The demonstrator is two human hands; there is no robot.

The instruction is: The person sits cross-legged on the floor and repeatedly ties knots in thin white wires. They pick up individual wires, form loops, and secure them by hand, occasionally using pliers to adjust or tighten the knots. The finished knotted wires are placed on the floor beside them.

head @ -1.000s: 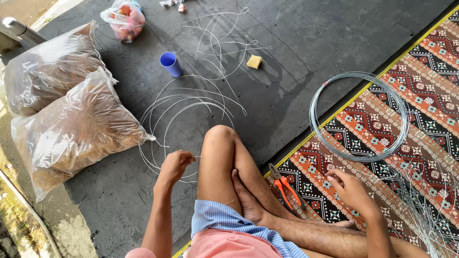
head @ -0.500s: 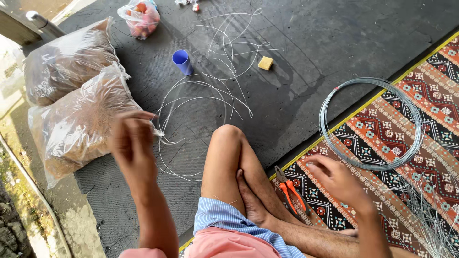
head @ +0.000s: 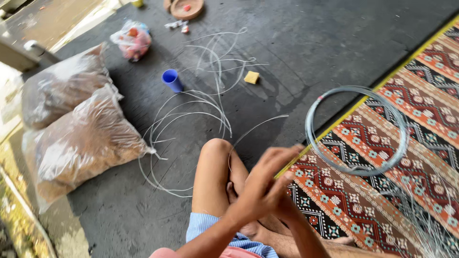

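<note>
Dark concrete floor (head: 306,43) fills most of the view, with a patterned red mat (head: 406,157) along its right side. A person sits on the ground, one bare knee (head: 217,153) raised, and both hands meet in front of that knee.

The left hand (head: 260,188) lies on top, fingers (head: 279,157) curled inward, and the right hand (head: 287,205) sits beneath it, mostly hidden. The hands are blurred, so whether the fingers pinch anything cannot be told for certain. A thin curved piece of wire (head: 256,128) rises from just beside the fingertips and arcs up and to the right over the floor.

Just beyond the fingers, to the right, a round coil of grey wire (head: 356,130) lies half on the mat and half on the concrete. More loose wire (head: 425,210) spreads over the mat below the coil.

Past the knee, farther from the fingers, several cut wire loops (head: 191,119) lie tangled on the floor. Among them stands a small blue cup (head: 172,80), and a yellow block (head: 251,77) lies near it to the right.

Far to the left of the hands, two large clear plastic sacks (head: 81,138) of brown material rest side by side. Beyond them lies a small plastic bag (head: 131,40) with colourful contents. At the top edge, farthest from the fingers, sits a round brown dish (head: 186,8).
</note>
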